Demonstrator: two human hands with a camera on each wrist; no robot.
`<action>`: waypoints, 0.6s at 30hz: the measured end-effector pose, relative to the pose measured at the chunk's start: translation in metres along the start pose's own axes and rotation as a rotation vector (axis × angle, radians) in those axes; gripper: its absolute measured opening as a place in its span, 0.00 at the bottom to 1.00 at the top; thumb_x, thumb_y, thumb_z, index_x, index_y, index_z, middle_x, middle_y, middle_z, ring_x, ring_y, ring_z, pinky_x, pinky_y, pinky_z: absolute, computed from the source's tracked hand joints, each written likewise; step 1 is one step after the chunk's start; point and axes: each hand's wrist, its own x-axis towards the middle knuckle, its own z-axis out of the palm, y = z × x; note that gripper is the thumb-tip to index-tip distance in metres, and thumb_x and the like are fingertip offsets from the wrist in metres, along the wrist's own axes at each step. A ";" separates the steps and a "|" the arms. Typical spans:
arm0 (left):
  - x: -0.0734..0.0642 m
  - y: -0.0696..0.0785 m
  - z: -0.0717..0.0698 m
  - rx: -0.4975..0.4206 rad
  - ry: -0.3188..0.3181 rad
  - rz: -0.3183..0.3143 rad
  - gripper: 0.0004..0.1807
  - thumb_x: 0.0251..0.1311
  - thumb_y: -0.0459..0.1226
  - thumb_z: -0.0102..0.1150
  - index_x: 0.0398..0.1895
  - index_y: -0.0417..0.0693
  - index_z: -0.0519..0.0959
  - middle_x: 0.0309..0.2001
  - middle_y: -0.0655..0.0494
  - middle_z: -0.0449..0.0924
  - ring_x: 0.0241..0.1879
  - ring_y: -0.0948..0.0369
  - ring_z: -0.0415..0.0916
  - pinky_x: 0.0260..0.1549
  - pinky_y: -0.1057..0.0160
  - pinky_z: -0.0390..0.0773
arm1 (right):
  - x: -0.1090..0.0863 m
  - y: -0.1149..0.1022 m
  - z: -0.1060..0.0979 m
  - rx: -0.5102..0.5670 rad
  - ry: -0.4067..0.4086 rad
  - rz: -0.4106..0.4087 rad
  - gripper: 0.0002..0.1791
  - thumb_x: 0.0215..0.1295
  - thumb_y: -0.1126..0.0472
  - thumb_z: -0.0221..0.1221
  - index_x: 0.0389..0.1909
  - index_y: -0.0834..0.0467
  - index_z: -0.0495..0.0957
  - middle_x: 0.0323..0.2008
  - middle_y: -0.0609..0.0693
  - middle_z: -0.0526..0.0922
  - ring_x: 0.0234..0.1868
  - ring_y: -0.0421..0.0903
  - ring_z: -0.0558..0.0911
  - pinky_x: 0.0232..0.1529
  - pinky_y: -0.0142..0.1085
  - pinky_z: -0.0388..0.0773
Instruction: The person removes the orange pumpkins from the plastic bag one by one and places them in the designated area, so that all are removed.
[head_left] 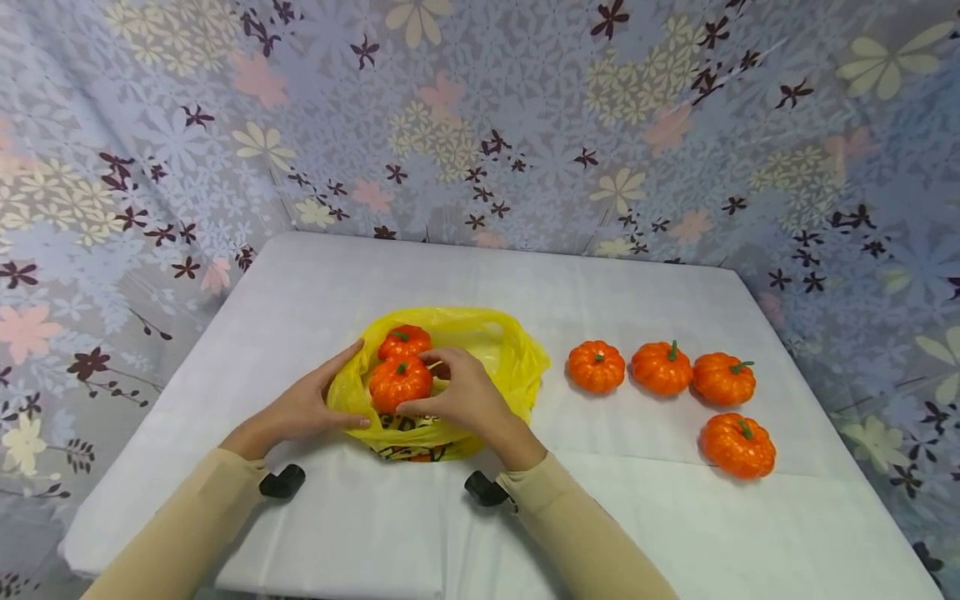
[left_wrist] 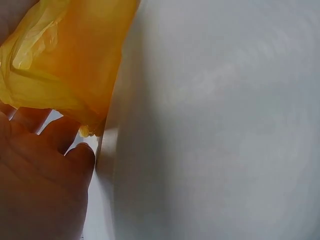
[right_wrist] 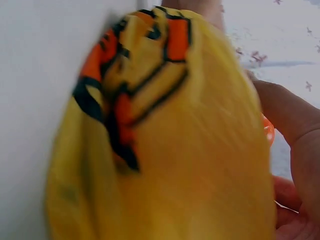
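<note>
A yellow plastic bag with dark print lies with its mouth spread on the table. Inside it are two small glossy orange pumpkins with green stems, a rear pumpkin and a front pumpkin. My left hand holds the bag's left side, with the thumb at the near rim. Reaching in over the bag's near right side, my right hand grips the front pumpkin between thumb and fingers. In the right wrist view, the yellow bag hides most of that pumpkin.
Several more pumpkins sit right of the bag: three in a row, including the nearest pumpkin, and a lower one. A white cloth covers the table. Flowered fabric hangs behind it.
</note>
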 end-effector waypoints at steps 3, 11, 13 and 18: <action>-0.001 0.000 0.000 -0.003 0.006 -0.006 0.64 0.47 0.49 0.80 0.83 0.62 0.47 0.79 0.44 0.47 0.76 0.40 0.44 0.70 0.32 0.46 | -0.005 -0.001 -0.013 0.046 0.033 -0.004 0.42 0.43 0.42 0.80 0.60 0.54 0.78 0.56 0.45 0.78 0.53 0.46 0.80 0.55 0.42 0.80; 0.000 0.002 0.001 0.012 0.017 -0.011 0.64 0.46 0.49 0.81 0.83 0.62 0.47 0.79 0.44 0.47 0.76 0.40 0.44 0.70 0.33 0.46 | -0.026 0.005 -0.066 0.044 0.199 -0.020 0.40 0.44 0.47 0.81 0.60 0.54 0.79 0.56 0.48 0.79 0.55 0.50 0.81 0.58 0.50 0.78; 0.001 0.002 0.000 0.012 0.015 -0.023 0.64 0.46 0.50 0.81 0.82 0.63 0.47 0.79 0.44 0.47 0.76 0.40 0.44 0.70 0.32 0.46 | -0.033 0.009 -0.077 0.029 0.230 -0.002 0.41 0.44 0.47 0.81 0.61 0.55 0.78 0.57 0.50 0.78 0.55 0.51 0.81 0.59 0.50 0.77; -0.001 0.002 0.002 0.004 0.009 -0.058 0.64 0.46 0.50 0.81 0.82 0.63 0.47 0.80 0.44 0.46 0.77 0.39 0.42 0.69 0.31 0.44 | -0.049 0.023 -0.098 0.018 0.272 0.037 0.42 0.44 0.48 0.81 0.61 0.58 0.77 0.58 0.54 0.77 0.56 0.54 0.81 0.60 0.51 0.76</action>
